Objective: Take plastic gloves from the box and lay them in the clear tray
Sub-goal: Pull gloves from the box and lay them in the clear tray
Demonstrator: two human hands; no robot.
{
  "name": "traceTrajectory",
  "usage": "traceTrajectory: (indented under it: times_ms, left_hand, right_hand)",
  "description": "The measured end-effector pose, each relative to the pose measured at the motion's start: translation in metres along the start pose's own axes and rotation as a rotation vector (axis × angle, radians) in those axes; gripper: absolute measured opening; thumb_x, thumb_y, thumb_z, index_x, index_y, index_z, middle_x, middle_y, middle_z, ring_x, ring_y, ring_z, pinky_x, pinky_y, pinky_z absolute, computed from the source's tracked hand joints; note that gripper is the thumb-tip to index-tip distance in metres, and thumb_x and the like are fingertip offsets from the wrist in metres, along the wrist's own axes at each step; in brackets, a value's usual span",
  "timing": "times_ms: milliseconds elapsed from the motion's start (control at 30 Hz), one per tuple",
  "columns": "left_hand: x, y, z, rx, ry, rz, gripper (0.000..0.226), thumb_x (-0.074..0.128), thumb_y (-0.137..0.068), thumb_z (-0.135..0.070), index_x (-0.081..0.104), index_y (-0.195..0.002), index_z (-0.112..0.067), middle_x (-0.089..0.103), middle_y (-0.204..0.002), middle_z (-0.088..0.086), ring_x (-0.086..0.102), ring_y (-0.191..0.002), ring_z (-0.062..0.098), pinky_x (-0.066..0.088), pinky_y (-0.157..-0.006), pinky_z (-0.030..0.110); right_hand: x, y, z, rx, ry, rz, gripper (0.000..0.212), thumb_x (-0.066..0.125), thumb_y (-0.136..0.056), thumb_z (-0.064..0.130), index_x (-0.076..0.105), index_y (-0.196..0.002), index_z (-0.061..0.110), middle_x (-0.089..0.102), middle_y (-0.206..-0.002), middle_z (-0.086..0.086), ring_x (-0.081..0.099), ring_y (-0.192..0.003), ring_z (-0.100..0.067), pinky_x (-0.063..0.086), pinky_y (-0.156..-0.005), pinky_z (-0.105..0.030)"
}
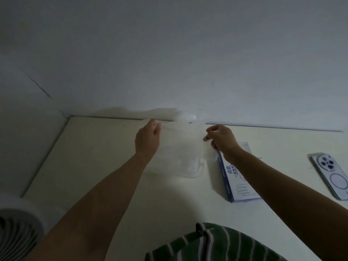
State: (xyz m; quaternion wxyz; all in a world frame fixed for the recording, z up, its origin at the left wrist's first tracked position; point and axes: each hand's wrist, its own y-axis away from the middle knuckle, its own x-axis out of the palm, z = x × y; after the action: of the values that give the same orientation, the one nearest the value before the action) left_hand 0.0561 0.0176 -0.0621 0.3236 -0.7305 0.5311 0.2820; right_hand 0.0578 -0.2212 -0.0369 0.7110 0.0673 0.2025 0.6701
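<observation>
Both left hand and right hand pinch one glove over the tray; box bears Chinese lettering.

Fan cut by left edge; box partly hidden under right forearm; glove outline blurred.

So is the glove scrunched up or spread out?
Spread out. The left hand and right hand each pinch one side, holding the glove stretched between them above the clear tray.

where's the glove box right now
In the head view the glove box lies on the table right of centre, partly under the right forearm, between the clear tray and the phone.
</observation>
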Motion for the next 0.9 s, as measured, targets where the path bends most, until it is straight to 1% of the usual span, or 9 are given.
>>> traceTrajectory:
  times_ms: [100,167,233,300,433,600,733,800,900]
  left_hand:
    - [-0.005,-0.008,0.014,0.011,-0.136,0.036,0.03,0.037,-0.102,-0.033,0.053,-0.092,-0.01,0.065,-0.074,0.014,0.061,-0.074,0.036,0.049,-0.066,0.042]
    - [-0.004,-0.012,0.016,0.035,-0.226,0.075,0.031,0.033,-0.103,-0.032,0.053,-0.095,-0.009,0.065,-0.077,0.014,0.06,-0.076,0.037,0.046,-0.065,0.04]
    - [0.0,-0.012,0.015,0.068,-0.314,0.123,0.03,0.031,-0.104,-0.031,0.052,-0.1,-0.01,0.065,-0.082,0.016,0.061,-0.078,0.037,0.042,-0.064,0.038]
    - [0.005,-0.013,0.016,0.102,-0.422,0.192,0.027,0.031,-0.104,-0.028,0.052,-0.105,-0.01,0.066,-0.086,0.016,0.062,-0.081,0.036,0.039,-0.063,0.035]
    - [0.01,-0.008,0.023,0.166,-0.633,0.321,0.02,0.036,-0.102,-0.015,0.051,-0.114,-0.011,0.067,-0.094,0.011,0.065,-0.083,0.031,0.038,-0.061,0.031]
    - [0.014,-0.008,0.022,0.12,-0.653,0.391,0.028,0.041,-0.102,-0.025,0.044,-0.124,-0.008,0.062,-0.105,0.012,0.063,-0.091,0.03,0.039,-0.065,0.035]
    - [0.014,-0.008,0.017,0.441,-0.688,0.159,0.031,0.071,-0.062,-0.01,0.056,-0.089,-0.011,0.053,-0.085,0.008,0.052,-0.074,0.025,0.039,-0.062,0.033]
    - [0.017,-0.005,0.015,0.474,-0.636,0.302,0.037,0.071,-0.064,-0.01,0.054,-0.097,-0.011,0.054,-0.091,0.009,0.055,-0.077,0.025,0.038,-0.06,0.032]
    - [0.028,0.001,0.024,0.124,-0.638,0.724,0.069,0.074,-0.078,-0.026,0.035,-0.134,-0.013,0.041,-0.127,0.012,0.055,-0.107,0.029,0.044,-0.075,0.034]
  right_hand:
    - [-0.002,-0.008,0.0,-0.096,0.13,-0.174,0.024,0.06,-0.087,0.006,0.057,-0.11,0.01,0.067,-0.096,-0.008,0.057,-0.065,-0.016,0.051,-0.062,-0.029]
    - [0.004,-0.008,0.009,-0.307,0.218,-0.275,0.028,0.063,-0.085,0.008,0.056,-0.11,0.017,0.061,-0.105,-0.003,0.058,-0.078,-0.015,0.051,-0.073,-0.03]
    - [0.018,-0.004,0.022,-0.517,0.246,-0.225,0.026,0.062,-0.083,0.003,0.058,-0.103,0.017,0.061,-0.104,-0.002,0.057,-0.077,-0.013,0.049,-0.071,-0.024]
    - [0.04,-0.001,0.029,-0.582,0.332,-0.018,0.021,0.06,-0.083,-0.001,0.063,-0.095,0.017,0.063,-0.098,-0.002,0.056,-0.071,-0.008,0.048,-0.067,-0.02]
    - [0.083,-0.008,0.003,-0.419,0.88,0.396,0.033,0.065,-0.089,0.014,0.059,-0.121,0.02,0.057,-0.116,-0.003,0.06,-0.092,-0.013,0.052,-0.087,-0.03]
    - [0.11,-0.021,-0.036,-0.253,1.155,0.463,0.063,0.068,-0.088,0.026,0.037,-0.142,0.019,0.042,-0.134,-0.011,0.054,-0.113,-0.027,0.05,-0.094,-0.035]
    - [0.118,-0.023,-0.049,-0.207,1.172,0.455,0.073,0.074,-0.082,0.03,0.034,-0.14,0.011,0.035,-0.134,-0.015,0.051,-0.113,-0.03,0.049,-0.095,-0.039]
    - [0.122,-0.026,-0.054,-0.196,1.19,0.475,0.08,0.077,-0.079,0.03,0.03,-0.141,0.01,0.029,-0.14,-0.018,0.052,-0.112,-0.032,0.049,-0.093,-0.038]
    - [0.122,-0.027,-0.055,-0.153,1.243,0.521,0.098,0.078,-0.078,0.029,0.013,-0.149,0.007,0.012,-0.151,-0.025,0.054,-0.115,-0.036,0.047,-0.094,-0.036]
